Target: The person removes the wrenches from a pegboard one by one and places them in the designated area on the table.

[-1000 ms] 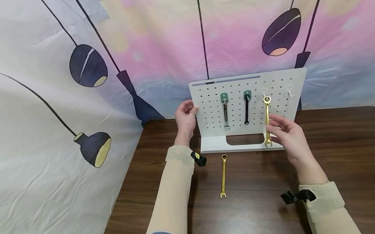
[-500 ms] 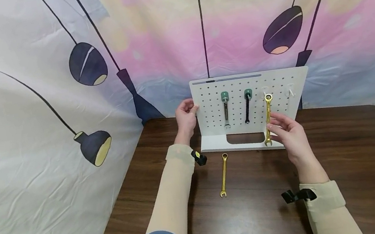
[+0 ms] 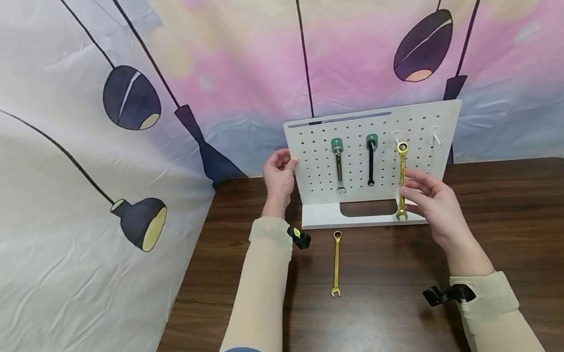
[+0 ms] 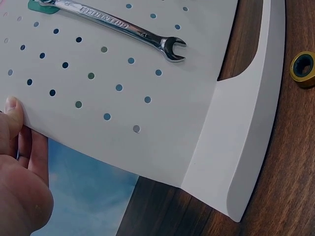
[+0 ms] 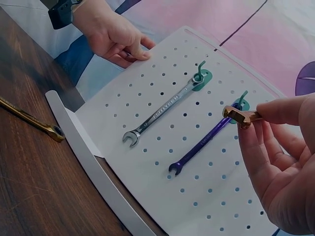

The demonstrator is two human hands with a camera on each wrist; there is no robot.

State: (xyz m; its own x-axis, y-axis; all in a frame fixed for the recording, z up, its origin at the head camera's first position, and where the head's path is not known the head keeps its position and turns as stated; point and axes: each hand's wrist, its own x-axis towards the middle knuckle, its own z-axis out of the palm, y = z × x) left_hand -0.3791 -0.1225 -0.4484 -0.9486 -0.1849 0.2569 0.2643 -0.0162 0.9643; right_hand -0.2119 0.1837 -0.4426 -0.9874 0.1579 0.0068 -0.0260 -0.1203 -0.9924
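My left hand [image 3: 279, 182] pinches the left edge of a white pegboard [image 3: 315, 180] between thumb and fingers. In my right hand [image 3: 437, 207] a gold combination wrench [image 3: 403, 173] is held near upright, ring end up, just in front of the board. Its ring end overlaps the lower part of a clear hook [image 3: 397, 136] in the head view. On green hooks to the left hang a silver wrench [image 5: 160, 110] and a dark wrench [image 5: 202, 142], purplish in the right wrist view. Another gold wrench [image 3: 336, 265] lies on the table before the board.
A second clear hook [image 3: 436, 136] at the board's right carries nothing. The board's white base [image 3: 321, 216] with a cut-out rests on the brown wooden table [image 3: 382, 331]. Behind stands a cloth backdrop [image 3: 240, 42] printed with lamps.
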